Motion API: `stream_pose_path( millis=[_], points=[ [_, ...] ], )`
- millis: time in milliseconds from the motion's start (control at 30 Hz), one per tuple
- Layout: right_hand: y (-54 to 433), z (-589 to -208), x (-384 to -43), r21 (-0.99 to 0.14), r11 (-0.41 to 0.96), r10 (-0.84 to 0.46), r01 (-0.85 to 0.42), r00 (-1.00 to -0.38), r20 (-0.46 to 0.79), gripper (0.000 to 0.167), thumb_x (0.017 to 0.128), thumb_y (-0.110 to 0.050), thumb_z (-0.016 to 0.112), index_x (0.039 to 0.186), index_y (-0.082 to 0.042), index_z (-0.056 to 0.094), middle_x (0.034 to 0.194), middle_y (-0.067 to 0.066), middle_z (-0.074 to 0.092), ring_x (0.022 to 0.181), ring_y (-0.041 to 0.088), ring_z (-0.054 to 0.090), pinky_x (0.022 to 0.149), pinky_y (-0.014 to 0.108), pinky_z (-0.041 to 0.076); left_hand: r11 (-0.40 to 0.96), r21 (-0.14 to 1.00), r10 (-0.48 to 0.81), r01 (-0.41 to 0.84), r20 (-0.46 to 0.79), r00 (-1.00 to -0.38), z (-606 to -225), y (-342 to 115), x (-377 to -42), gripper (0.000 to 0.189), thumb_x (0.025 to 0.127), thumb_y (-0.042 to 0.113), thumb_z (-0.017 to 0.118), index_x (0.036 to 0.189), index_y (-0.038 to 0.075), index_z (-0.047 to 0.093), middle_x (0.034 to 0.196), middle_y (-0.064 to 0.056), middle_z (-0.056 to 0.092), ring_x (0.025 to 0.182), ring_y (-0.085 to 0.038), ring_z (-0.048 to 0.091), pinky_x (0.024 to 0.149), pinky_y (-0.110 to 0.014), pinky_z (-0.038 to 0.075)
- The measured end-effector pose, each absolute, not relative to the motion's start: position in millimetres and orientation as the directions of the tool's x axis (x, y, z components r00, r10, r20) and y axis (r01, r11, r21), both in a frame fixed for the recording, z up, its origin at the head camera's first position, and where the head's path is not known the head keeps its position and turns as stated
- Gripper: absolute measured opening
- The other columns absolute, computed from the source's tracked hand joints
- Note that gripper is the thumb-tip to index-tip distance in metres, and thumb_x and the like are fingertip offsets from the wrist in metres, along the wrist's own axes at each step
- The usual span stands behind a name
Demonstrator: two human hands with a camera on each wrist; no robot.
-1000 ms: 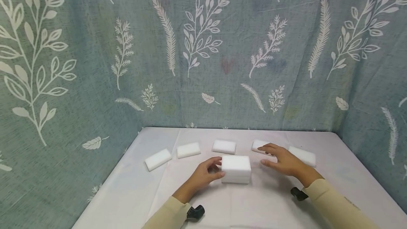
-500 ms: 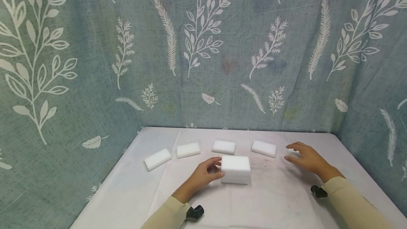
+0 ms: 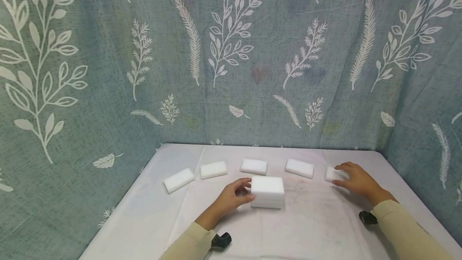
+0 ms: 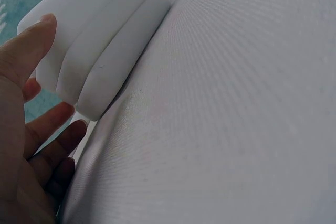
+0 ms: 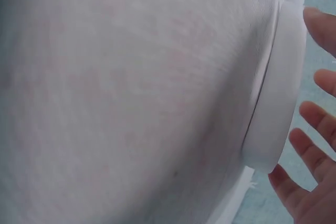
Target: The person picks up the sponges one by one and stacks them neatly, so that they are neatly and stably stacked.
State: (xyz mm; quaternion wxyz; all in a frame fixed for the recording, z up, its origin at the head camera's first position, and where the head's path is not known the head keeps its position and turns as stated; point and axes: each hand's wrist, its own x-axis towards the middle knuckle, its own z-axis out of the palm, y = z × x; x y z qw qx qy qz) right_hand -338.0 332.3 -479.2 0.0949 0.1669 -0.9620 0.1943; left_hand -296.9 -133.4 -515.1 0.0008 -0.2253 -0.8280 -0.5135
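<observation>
A stack of white sponge blocks (image 3: 268,191) stands mid-table, its layers showing in the left wrist view. My left hand (image 3: 232,200) is at the stack's left end, with the thumb (image 4: 39,38) against the upper block and the other fingers loosely bent beside and behind it. Further right, my right hand (image 3: 357,180) reaches over a single white sponge block (image 3: 333,174) and partly hides it. In the right wrist view, the fingers (image 5: 310,148) are spread along that block (image 5: 275,93), the thumb tip close to one end; firm contact is unclear.
Behind the stack, more white sponge blocks lie in a loose arc: far left (image 3: 179,180), left (image 3: 213,170), middle (image 3: 254,166) and right (image 3: 299,168). A pale cloth covers the table (image 3: 288,232). Leaf-patterned curtain (image 3: 231,71) encloses the back and sides.
My right hand has moved rightward from near the back-right block to the rightmost block, which now shows partly beyond its fingertips. The left hand and the stack stay in place.
</observation>
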Motion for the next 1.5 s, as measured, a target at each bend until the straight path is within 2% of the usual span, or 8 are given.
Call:
stream_pose_path(
  millis=[333, 767, 1133, 1500],
  points=[
    [334.8, -481.3, -340.8, -0.357, 0.868, -0.268, -0.344, -0.932, 0.245, 0.055, 0.075, -0.029, 0.084, 0.115, 0.004, 0.065, 0.121, 0.03, 0.054, 0.111, 0.049, 0.05, 0.09, 0.063, 0.041, 0.369, 0.854, 0.371, 0.367, 0.227, -0.901, -515.6, -134.2, -296.3, 0.057, 0.084, 0.038, 0.076, 0.135, 0.021, 0.056, 0.115, 0.004, 0.064, 0.101, -0.016, 0.06, 0.091, -0.041, 0.045],
    [335.9, -479.6, -341.7, -0.384, 0.866, -0.252, -0.32, -0.943, 0.216, 0.05, 0.074, -0.019, 0.083, 0.114, 0.005, 0.065, 0.117, 0.031, 0.056, 0.109, 0.05, 0.051, 0.089, 0.063, 0.041, 0.358, 0.857, 0.373, 0.372, 0.234, -0.898, -515.8, -134.3, -296.7, 0.057, 0.084, 0.038, 0.076, 0.135, 0.022, 0.056, 0.114, 0.005, 0.064, 0.101, -0.015, 0.059, 0.092, -0.04, 0.044],
    [338.0, -480.5, -344.9, -0.41, 0.853, -0.247, -0.324, -0.941, 0.23, 0.051, 0.077, -0.022, 0.082, 0.117, 0.004, 0.064, 0.12, 0.03, 0.055, 0.109, 0.048, 0.052, 0.088, 0.062, 0.042, 0.375, 0.852, 0.368, 0.365, 0.225, -0.902, -516.4, -133.2, -297.5, 0.058, 0.084, 0.038, 0.076, 0.136, 0.023, 0.055, 0.115, 0.006, 0.064, 0.102, -0.014, 0.059, 0.093, -0.04, 0.044],
    [326.6, -470.1, -342.1, -0.416, 0.826, -0.292, -0.379, -0.921, 0.259, 0.053, 0.08, -0.034, 0.08, 0.118, 0.0, 0.065, 0.12, 0.025, 0.057, 0.108, 0.044, 0.054, 0.085, 0.059, 0.044, 0.389, 0.849, 0.368, 0.357, 0.212, -0.906, -514.2, -134.4, -295.3, 0.059, 0.084, 0.04, 0.076, 0.137, 0.023, 0.055, 0.116, 0.007, 0.064, 0.102, -0.014, 0.059, 0.095, -0.042, 0.043]
  ],
)
